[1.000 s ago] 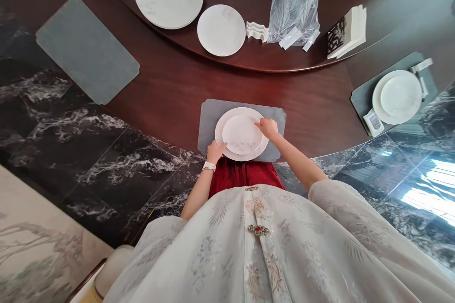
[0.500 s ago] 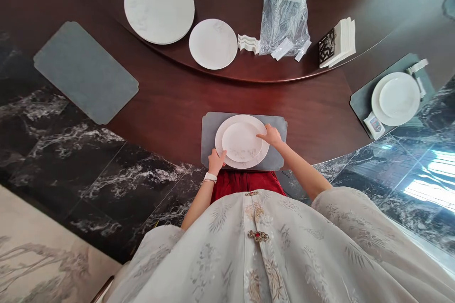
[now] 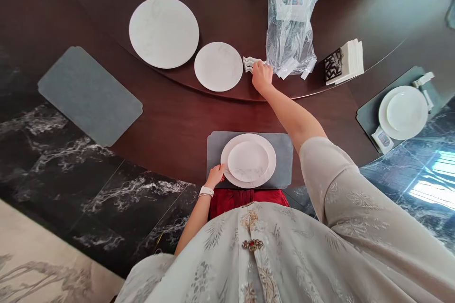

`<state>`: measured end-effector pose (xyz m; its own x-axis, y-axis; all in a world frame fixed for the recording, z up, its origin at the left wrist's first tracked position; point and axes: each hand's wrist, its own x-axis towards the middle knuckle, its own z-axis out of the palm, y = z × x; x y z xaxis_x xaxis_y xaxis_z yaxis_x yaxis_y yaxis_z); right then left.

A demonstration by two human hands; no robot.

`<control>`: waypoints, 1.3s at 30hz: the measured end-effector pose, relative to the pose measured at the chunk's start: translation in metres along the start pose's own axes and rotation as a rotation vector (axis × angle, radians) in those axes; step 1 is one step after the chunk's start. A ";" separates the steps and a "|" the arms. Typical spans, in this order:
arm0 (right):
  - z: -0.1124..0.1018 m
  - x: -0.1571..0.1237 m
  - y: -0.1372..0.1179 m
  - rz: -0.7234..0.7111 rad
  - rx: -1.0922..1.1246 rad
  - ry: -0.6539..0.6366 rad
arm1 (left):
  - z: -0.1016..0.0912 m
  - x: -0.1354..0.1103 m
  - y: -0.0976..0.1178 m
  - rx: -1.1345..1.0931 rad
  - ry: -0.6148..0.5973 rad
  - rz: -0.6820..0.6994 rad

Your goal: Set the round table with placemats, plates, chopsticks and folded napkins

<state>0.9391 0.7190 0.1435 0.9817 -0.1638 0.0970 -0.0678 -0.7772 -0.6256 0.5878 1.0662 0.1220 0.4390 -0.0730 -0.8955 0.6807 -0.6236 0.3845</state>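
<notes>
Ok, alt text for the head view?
Looking down at a dark wooden table, a person's right hand reaches a small white wavy piece beside a clear plastic bag. The left hand rests at the edge of two stacked white plates on a gray placemat.

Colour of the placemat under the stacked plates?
Plain slate grey, no visible pattern; the placemat shows best in the head view.

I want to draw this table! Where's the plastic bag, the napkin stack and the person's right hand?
plastic bag (image 3: 289, 32), head view, on its middle.
napkin stack (image 3: 351, 60), head view, on its top napkin.
right hand (image 3: 262, 78), head view, on its back.
</notes>
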 end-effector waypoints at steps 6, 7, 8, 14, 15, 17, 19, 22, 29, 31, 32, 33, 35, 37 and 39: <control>-0.041 -0.119 0.030 -0.150 -0.178 -0.204 | 0.000 0.002 -0.006 0.126 0.032 0.087; -0.052 -0.155 0.040 -0.098 -0.202 -0.235 | 0.000 0.003 -0.007 0.147 0.039 0.099; -0.064 -0.194 0.050 -0.034 -0.231 -0.272 | 0.001 0.003 -0.008 0.163 0.046 0.105; -0.115 -0.367 0.102 0.151 -0.268 -0.500 | 0.005 0.003 -0.010 0.133 0.152 0.131; -0.118 -0.379 0.108 0.155 -0.246 -0.484 | 0.007 0.002 -0.008 0.087 0.189 0.134; -0.120 -0.394 0.117 0.177 -0.207 -0.385 | 0.010 0.001 -0.006 -0.002 0.242 0.117; -0.120 -0.400 0.127 0.203 -0.171 -0.276 | 0.013 0.000 -0.006 -0.020 0.240 0.082; -0.116 -0.405 0.139 0.190 -0.099 -0.201 | 0.014 0.003 -0.008 0.063 0.185 0.059; -0.107 -0.411 0.146 0.175 -0.011 -0.112 | 0.017 0.010 -0.017 -0.026 0.187 0.073; -0.112 -0.410 0.147 0.178 0.019 -0.138 | 0.019 0.007 -0.017 -0.160 0.184 0.070; -0.115 -0.406 0.148 0.182 0.047 -0.163 | 0.020 0.004 -0.015 -0.202 0.185 0.072; -0.119 -0.398 0.148 0.197 0.084 -0.179 | 0.021 0.002 -0.014 -0.217 0.189 0.075; -0.123 -0.367 0.147 0.260 0.152 -0.161 | 0.021 -0.002 -0.011 -0.189 0.206 0.073; -0.121 -0.312 0.139 0.323 0.172 -0.068 | 0.019 -0.003 -0.010 -0.156 0.211 0.066; -0.112 -0.239 0.124 0.334 0.141 0.040 | 0.015 -0.002 -0.011 -0.137 0.177 0.068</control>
<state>0.6764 0.5935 0.1297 0.9018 -0.4198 -0.1025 -0.3554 -0.5856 -0.7285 0.5708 1.0612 0.1160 0.5746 0.0336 -0.8178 0.7138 -0.5095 0.4805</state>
